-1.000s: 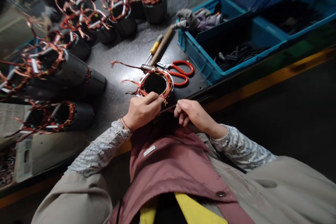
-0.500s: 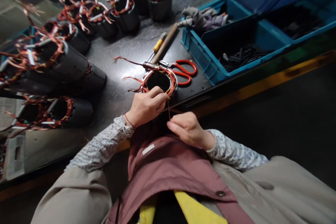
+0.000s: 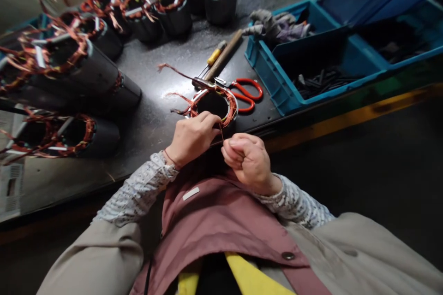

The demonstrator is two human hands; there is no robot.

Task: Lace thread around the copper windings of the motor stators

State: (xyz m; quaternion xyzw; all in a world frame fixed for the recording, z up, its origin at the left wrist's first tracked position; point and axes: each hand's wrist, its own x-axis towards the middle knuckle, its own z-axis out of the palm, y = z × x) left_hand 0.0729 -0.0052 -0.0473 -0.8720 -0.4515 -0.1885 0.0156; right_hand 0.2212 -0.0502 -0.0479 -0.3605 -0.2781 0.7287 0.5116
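A motor stator [image 3: 231, 106] with copper windings round its top stands near the bench's front edge, loose lead wires reaching out to its left. My left hand [image 3: 195, 136] is closed at the near rim, its thumb and fingertips pinching the copper winding. From that spot a thin copper-coloured strand [image 3: 222, 134] runs down to my right hand [image 3: 247, 159]. That hand is a fist around the strand, just in front of the bench edge. Red-handled scissors [image 3: 247, 94] lie against the stator's right side. Whatever sits right under my left fingertips is hidden.
Behind the stator lie a hammer [image 3: 224, 53] and a yellow-handled tool [image 3: 216, 54]. Several wound stators [image 3: 173, 14] stand at the back, with others [image 3: 104, 73] lying at left. A blue divided bin [image 3: 277, 87] holds dark pieces and grey gloves [image 3: 278, 25].
My right hand has risen towards the stator and turned, so the strand between the hands is shorter. My left hand keeps its pinch at the rim. The whole view has shifted slightly.
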